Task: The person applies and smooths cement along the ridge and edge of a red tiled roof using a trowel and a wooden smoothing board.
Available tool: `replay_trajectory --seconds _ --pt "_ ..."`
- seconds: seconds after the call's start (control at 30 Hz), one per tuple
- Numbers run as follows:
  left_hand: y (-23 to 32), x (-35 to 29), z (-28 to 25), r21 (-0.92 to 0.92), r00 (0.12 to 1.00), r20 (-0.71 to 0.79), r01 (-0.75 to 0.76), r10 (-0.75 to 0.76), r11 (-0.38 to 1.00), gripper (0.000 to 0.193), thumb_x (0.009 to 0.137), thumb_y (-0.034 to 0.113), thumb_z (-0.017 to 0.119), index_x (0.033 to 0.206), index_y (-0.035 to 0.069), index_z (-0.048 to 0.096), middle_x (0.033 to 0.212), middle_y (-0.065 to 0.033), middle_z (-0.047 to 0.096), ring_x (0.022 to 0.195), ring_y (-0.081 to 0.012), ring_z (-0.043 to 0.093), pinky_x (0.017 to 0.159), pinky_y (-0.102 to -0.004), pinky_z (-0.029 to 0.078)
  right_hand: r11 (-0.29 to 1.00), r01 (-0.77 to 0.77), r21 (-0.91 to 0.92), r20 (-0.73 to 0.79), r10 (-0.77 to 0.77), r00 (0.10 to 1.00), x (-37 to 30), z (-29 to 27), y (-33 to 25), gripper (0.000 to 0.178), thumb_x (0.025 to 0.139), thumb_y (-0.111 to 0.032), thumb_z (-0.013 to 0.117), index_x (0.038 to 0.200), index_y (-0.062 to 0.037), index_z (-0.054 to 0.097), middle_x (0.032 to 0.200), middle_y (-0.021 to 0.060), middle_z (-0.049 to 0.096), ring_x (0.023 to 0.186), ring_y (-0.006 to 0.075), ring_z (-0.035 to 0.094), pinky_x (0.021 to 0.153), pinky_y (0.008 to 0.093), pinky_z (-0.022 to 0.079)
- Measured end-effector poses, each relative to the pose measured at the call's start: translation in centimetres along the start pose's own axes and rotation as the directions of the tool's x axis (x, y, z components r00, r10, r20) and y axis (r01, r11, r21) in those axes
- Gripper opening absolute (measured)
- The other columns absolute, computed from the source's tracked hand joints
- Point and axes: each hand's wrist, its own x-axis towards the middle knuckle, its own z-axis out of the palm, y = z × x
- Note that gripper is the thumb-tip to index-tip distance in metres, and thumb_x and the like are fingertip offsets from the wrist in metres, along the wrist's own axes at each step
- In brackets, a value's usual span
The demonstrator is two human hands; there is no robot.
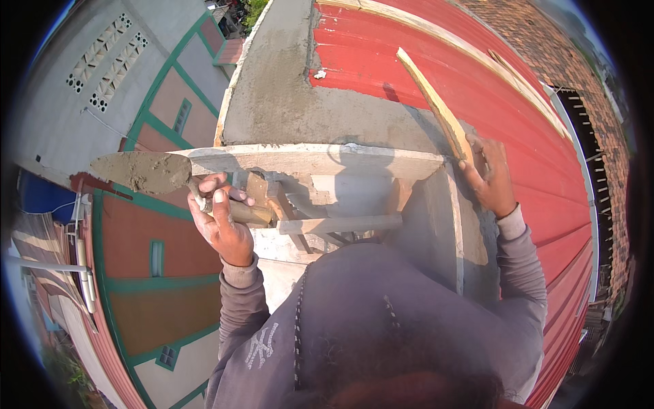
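My left hand (228,221) is closed round a trowel (143,172), near where its wooden handle meets the blade. Grey mortar coats the pointed blade, which reaches out to the left past the edge board. On the other side, my right hand (492,178) grips the lower end of a long, thin wooden strip (436,99). That strip slants up and to the left over wet grey mortar (368,116) and the red sheet roof. A pale board (313,161) forms the near edge of the mortar, between my hands.
Red metal roofing (545,198) spreads out to the right, with long wood battens (449,37) across its far part. Below the edge board stands a wooden frame (340,225). A building with green trim (157,259) drops away at left. Tiled roofing (579,54) lies far right.
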Motion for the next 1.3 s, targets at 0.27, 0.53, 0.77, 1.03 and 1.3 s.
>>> replay_trajectory --seconds 0.27,0.53,0.77,1.03,1.3 --pt "-2.4 -3.8 -5.2 0.227 0.964 -0.256 -0.008 0.068 0.974 0.023 0.108 0.018 0.057 0.119 -0.001 0.055 0.104 -0.0126 0.065 0.072 -0.016 0.066 0.065 -0.0319 0.056 0.994 -0.102 0.046 0.24 0.088 0.967 -1.4 3.7 1.8 0.043 0.094 -0.018 0.075 0.133 -0.0027 0.066 0.108 0.0096 0.067 0.102 0.0246 0.059 0.095 0.0401 0.047" --pt "-5.8 -18.7 -20.6 -0.07 0.464 -0.806 0.544 -0.369 0.836 0.018 0.103 0.022 0.063 0.108 0.005 0.059 0.086 -0.0044 0.056 0.068 -0.018 0.061 0.062 -0.0348 0.054 0.778 -0.122 0.616 0.241 -0.039 0.97 2.9 2.9 -7.2 0.048 0.094 -0.024 0.075 0.132 0.0032 0.064 0.115 0.0101 0.065 0.099 0.0199 0.06 0.09 0.037 0.049" --pt "-14.7 -43.6 -28.7 -0.585 -0.183 -0.762 0.608 -0.622 0.537 0.016 0.096 0.015 0.062 0.103 0.001 0.059 0.08 -0.0084 0.056 0.066 -0.0221 0.058 0.06 -0.038 0.054 0.767 -0.158 0.622 0.71 -0.467 0.527 2.3 12.4 -20.7 0.048 0.091 -0.025 0.077 0.129 0.0023 0.066 0.105 0.0074 0.066 0.095 0.0175 0.061 0.085 0.0337 0.049" --pt "-14.9 -62.4 -27.6 -0.628 -0.389 -0.759 0.65 -0.523 0.428 0.031 0.097 0.027 0.064 0.113 0.001 0.067 0.085 -0.0113 0.066 0.07 -0.0266 0.066 0.064 -0.0451 0.056 0.808 -0.411 0.422 0.9 -0.43 0.078 -5.7 30.0 -24.5 0.053 0.095 -0.032 0.072 0.126 0.0098 0.066 0.111 0.0185 0.073 0.102 0.0221 0.068 0.088 0.0327 0.053" --pt "-12.8 -62.9 -27.6 -0.686 -0.41 -0.721 0.533 -0.559 0.494 0.039 0.099 0.03 0.062 0.129 0.005 0.065 0.097 -0.0132 0.067 0.077 -0.0287 0.067 0.065 -0.045 0.055 0.842 -0.438 0.315 0.934 -0.357 -0.013 -15.0 42.4 -29.0 0.069 0.089 -0.042 0.074 0.132 0.0118 0.065 0.132 0.0272 0.069 0.122 0.0344 0.067 0.106 0.0351 0.049"
